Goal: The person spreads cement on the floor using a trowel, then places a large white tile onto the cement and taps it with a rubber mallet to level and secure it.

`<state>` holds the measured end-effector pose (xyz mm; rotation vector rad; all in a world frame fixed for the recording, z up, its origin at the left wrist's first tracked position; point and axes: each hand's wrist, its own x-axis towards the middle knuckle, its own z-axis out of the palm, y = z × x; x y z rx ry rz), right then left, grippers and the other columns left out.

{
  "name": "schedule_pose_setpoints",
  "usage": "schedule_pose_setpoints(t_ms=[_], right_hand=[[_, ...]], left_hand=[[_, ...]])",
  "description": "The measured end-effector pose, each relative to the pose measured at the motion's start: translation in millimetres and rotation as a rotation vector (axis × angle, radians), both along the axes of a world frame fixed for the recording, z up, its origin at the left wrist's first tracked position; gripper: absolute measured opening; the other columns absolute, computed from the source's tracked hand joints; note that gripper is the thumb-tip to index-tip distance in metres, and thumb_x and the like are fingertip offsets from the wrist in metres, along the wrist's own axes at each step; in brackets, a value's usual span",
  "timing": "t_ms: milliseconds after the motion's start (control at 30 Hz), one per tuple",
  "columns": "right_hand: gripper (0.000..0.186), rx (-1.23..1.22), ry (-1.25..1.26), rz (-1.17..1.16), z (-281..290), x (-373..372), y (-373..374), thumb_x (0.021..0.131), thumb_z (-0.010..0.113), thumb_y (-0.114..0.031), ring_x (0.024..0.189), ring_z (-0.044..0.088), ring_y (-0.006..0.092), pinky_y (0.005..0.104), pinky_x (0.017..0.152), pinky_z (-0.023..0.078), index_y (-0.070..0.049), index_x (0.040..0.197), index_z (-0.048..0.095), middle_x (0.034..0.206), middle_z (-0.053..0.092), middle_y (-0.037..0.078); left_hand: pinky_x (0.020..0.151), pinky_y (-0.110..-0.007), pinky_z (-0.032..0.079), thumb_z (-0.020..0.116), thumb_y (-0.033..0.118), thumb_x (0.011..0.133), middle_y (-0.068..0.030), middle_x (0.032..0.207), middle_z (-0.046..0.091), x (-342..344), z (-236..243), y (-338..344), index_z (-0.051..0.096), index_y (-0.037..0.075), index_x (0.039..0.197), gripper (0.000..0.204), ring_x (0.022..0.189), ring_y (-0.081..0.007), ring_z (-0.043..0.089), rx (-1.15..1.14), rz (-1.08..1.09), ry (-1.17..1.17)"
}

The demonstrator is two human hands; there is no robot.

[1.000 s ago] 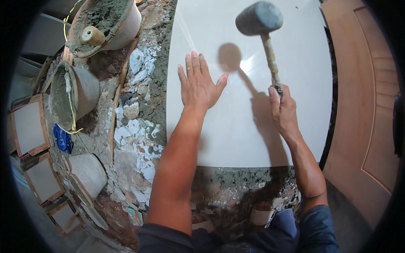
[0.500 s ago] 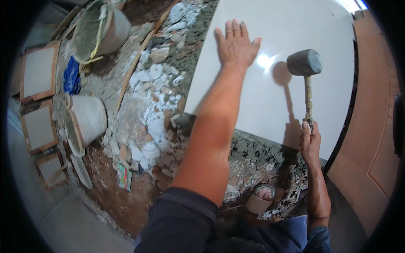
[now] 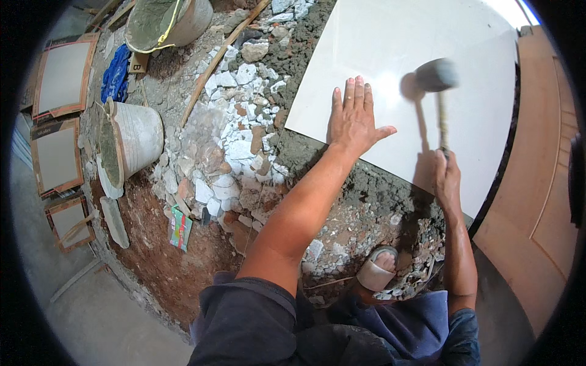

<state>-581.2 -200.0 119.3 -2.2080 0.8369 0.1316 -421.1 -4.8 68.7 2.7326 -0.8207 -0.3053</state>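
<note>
A large glossy white floor tile (image 3: 360, 55) lies on grey wet mortar (image 3: 381, 183), its near left corner jutting over the rubble. My left hand (image 3: 356, 122) rests on the tile near its front left edge, palm down, fingers straight and thumb out to the side. My right hand (image 3: 448, 177) is wrapped round the handle of a rubber mallet (image 3: 437, 75). The mallet's dark grey head is above the tile, slightly blurred, and throws a shadow on the surface.
Two mortar buckets, one upper left (image 3: 192, 27) and one tipped (image 3: 139, 137), stand among broken rubble (image 3: 235, 143). A wooden strip (image 3: 220, 58) crosses it. Framed pale tiles or panels (image 3: 58, 161) line the far left. Brown boards (image 3: 528, 165) lie along the right. My sandalled foot (image 3: 378, 268) is below the tile.
My left hand has come back toward me and slightly right, to the tile's front part. The mallet has shifted slightly up and left, still in my right hand. The view has shifted as well.
</note>
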Motion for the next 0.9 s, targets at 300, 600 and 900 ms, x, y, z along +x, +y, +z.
schedule_pose_setpoints(t_ms=[300,600,900], right_hand=[[0.041,-0.145,-0.048,0.043,-3.3,-9.1,-13.0,0.101,0.049,-0.037,0.066,0.059,0.0254,0.039,0.064,0.047,0.001,0.111,0.058,0.071,0.061,0.019],[0.055,-0.508,0.032,-0.156,-11.4,-16.5,-55.8,0.091,0.058,-0.051,0.088,0.068,0.0372,0.0454,0.078,0.051,-0.003,0.119,0.058,0.092,0.069,0.021],[0.058,-0.56,0.04,-0.218,-19.5,-22.9,-57.8,0.088,0.061,-0.053,0.097,0.065,0.0371,0.0458,0.083,0.049,-0.003,0.118,0.058,0.106,0.067,0.019]], left_hand=[[0.119,-0.05,0.008,0.047,0.077,0.082,-0.0238,0.158,0.018,-1.5,3.1,-0.7,0.021,-0.006,0.15,0.11,0.149,-0.0344,0.009,0.022,-0.004,0.012],[0.119,-0.05,0.014,0.051,0.067,0.087,-0.0224,0.158,0.018,6.4,34.7,8.1,0.025,-0.001,0.15,0.096,0.148,-0.0327,0.015,0.142,-0.06,0.146],[0.113,-0.045,0.031,0.055,0.051,0.092,-0.028,0.145,0.04,-19.3,138.8,261.1,0.042,-0.001,0.142,0.073,0.138,-0.0385,0.037,0.356,-0.011,0.313]])
